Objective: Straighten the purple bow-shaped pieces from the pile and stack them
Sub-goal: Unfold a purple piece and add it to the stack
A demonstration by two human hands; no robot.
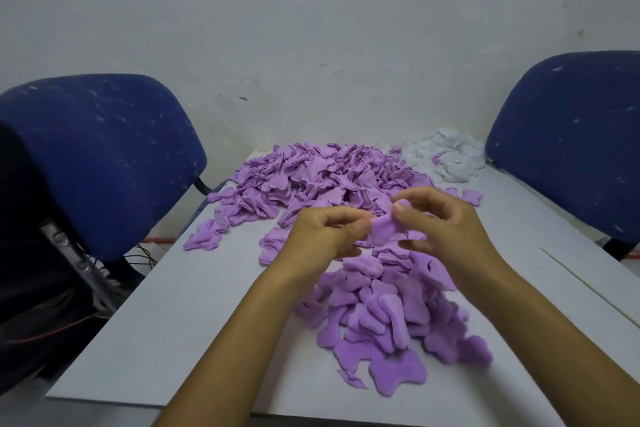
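One purple bow-shaped piece (382, 230) is held up above the grey table (194, 305), pinched at its left end by my left hand (325, 236) and at its right end by my right hand (440, 222). Behind the hands a large pile of purple pieces (311, 180) spreads over the far half of the table. Below my hands, near the front, lies a smaller heap of purple pieces (384, 315), loosely overlapping. A few single pieces (202, 239) lie at the left edge of the big pile.
A heap of white pieces (446, 158) sits at the table's far right corner. Blue chairs stand at the left (97, 156) and right (568, 146) of the table. Cables and a dark frame (69, 274) lie left of the table. A wall is behind.
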